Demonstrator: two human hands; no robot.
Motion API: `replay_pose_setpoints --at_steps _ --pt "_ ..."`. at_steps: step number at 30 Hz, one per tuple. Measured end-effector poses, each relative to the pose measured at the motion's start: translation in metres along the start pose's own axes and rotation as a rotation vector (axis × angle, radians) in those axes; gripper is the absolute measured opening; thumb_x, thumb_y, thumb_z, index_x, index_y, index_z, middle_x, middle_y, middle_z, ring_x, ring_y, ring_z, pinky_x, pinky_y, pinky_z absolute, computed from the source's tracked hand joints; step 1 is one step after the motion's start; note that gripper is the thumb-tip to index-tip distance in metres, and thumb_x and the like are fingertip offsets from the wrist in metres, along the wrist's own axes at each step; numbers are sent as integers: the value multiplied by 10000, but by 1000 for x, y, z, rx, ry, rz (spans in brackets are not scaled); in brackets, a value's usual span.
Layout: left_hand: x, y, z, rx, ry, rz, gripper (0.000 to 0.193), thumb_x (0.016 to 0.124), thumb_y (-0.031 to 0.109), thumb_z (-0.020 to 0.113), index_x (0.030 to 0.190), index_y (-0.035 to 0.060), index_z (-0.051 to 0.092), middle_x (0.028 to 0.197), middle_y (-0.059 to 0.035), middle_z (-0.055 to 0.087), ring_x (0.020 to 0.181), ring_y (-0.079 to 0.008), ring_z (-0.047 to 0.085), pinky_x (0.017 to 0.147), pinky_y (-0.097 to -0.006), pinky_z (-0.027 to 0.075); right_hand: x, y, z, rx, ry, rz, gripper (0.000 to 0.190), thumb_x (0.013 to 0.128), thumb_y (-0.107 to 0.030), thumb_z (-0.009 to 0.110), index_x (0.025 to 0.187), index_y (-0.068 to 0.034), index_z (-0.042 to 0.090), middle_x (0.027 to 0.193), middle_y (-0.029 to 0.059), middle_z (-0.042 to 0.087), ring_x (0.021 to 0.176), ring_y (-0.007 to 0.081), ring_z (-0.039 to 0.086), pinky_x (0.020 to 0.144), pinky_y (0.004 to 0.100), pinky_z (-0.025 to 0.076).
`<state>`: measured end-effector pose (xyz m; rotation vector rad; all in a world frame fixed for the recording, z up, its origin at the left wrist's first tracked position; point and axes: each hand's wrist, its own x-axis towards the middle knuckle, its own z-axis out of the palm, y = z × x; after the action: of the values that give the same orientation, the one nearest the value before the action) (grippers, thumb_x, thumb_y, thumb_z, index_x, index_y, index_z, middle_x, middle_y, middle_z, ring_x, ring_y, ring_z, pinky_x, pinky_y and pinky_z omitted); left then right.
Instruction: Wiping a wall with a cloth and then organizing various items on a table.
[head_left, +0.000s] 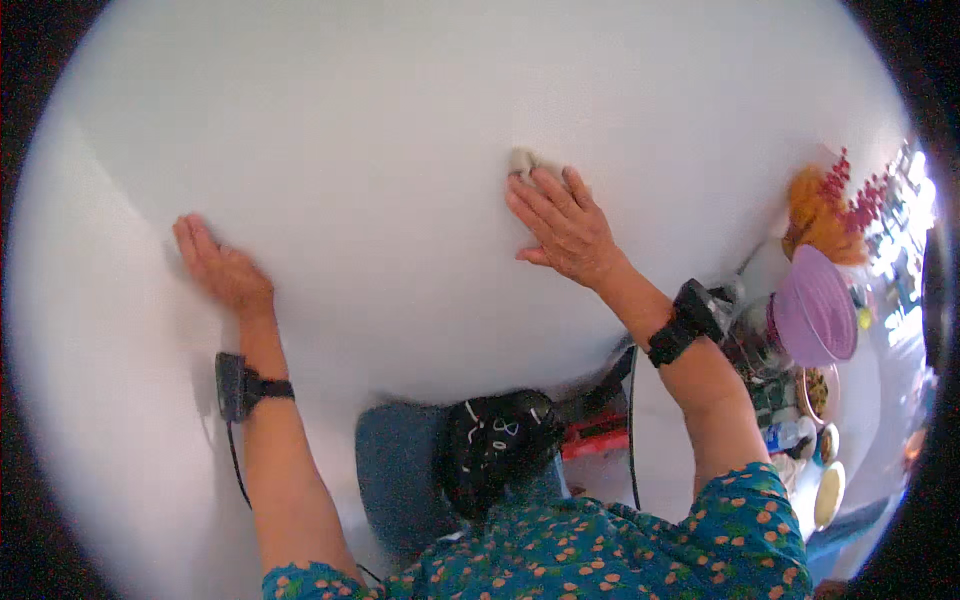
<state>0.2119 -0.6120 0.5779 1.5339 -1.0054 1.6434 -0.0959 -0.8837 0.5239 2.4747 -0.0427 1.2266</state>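
Observation:
A pale beige cloth (523, 160) lies against a broad white surface (375, 150), which fills most of the view. My right hand (566, 225) is spread flat over the cloth, fingertips on it, so part of the cloth is hidden beneath. To the left, my left hand (225, 262) is at the same white surface, fingers together, slightly blurred, with nothing seen in it. Each wrist wears a black strap with a small device, the left one (231, 388) and the right one (697, 311), and a cable runs down from the left device.
Crowded at the right are a purple plastic basin (814, 307), an orange object with red berry sprigs (814, 217), a container of food pieces (814, 390), a bottle with a blue label (782, 436) and a round yellowish item (829, 496). Below is a dark item with white markings (495, 442).

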Motion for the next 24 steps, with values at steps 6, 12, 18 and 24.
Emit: replay_pose_setpoints --at_steps 6,12,18,24 --pt "9 -9 -1 100 29 44 456 885 121 330 1306 -38 401 1355 -205 380 1276 -342 336 1055 -433 278 51 10 -20 -128 -52 31 866 657 -422 673 1393 -127 325 1464 75 275 1356 266 232 1111 462 159" --pt "6 -15 -4 84 34 41 451 862 89 370 1299 -13 420 1343 -165 399 1264 -335 350 1049 -433 286 102 9 -26 -116 367 91 923 607 -370 745 1377 -73 333 1467 113 254 1364 318 187 1109 480 127" --pt "5 -10 -4 46 50 24 459 833 68 424 1288 13 442 1333 -130 404 1270 -319 341 1048 -436 288 51 -62 17 47 -237 -215 879 625 -359 731 1374 -103 348 1446 60 306 1342 252 256 1104 440 185" --pt "1 -6 -2 37 41 15 483 812 31 440 1295 26 435 1343 -109 394 1266 -306 351 1053 -436 285 73 -74 25 62 -312 -450 827 664 -339 697 1382 -126 345 1442 30 315 1334 227 272 1104 424 198"
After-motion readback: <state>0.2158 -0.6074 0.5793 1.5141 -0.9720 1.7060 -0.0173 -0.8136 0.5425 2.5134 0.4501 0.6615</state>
